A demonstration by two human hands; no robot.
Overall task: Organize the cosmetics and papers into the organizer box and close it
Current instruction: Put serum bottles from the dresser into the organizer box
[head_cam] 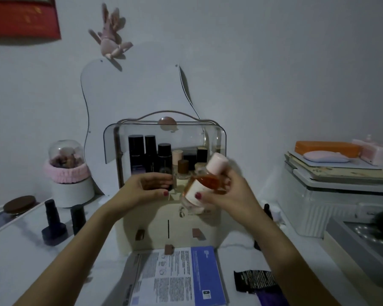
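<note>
The cream organizer box (208,235) stands at the centre against the wall, its clear lid (142,138) swung up. Inside stand several dark bottles (149,151) and small capped ones (182,167). My right hand (228,195) grips a tilted clear bottle of orange liquid with a pink cap (206,180) in front of the opening. My left hand (146,188) reaches into the box with fingers extended beside a dark bottle, holding nothing that I can make out. Printed papers (177,277) lie flat in front of the box.
Two dark bottles (53,224) and a brown-lidded jar (19,205) stand at the left. A white tub with a dome and pink band (69,173) is behind them. A black sachet (254,280) lies at the right, small items (272,212) by the box, stacked bins (341,184) farther right.
</note>
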